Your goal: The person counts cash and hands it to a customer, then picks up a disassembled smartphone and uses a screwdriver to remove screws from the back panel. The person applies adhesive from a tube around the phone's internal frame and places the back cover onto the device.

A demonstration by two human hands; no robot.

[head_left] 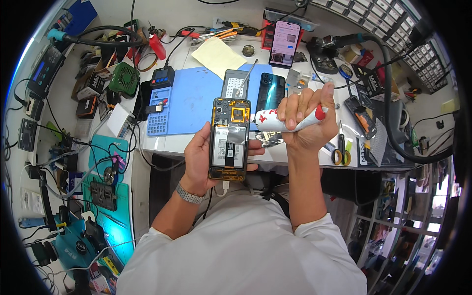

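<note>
My left hand (198, 147) is closed around the edges of an opened smartphone (230, 167), held upright over the bench's front edge. Its back cover is off, so the battery (237, 153), camera lenses and an orange-framed square part show. A white cable plug (225, 186) is at the phone's lower edge. Wrapped in my right hand (309, 118) is a crumpled white squeeze tube (268, 119) with red markings and a red tail end. The tube's narrow tip points left, just beside the phone's upper right side; whether they touch I cannot tell.
A blue mat (189, 101) lies under a dark teal phone back (271, 88) and a metal-topped piece (235, 83). Beyond are a yellow cloth (218, 55) and a lit phone (284, 43) standing upright. Scissors (340, 147) lie at right; a thick black hose (388, 108) curves there.
</note>
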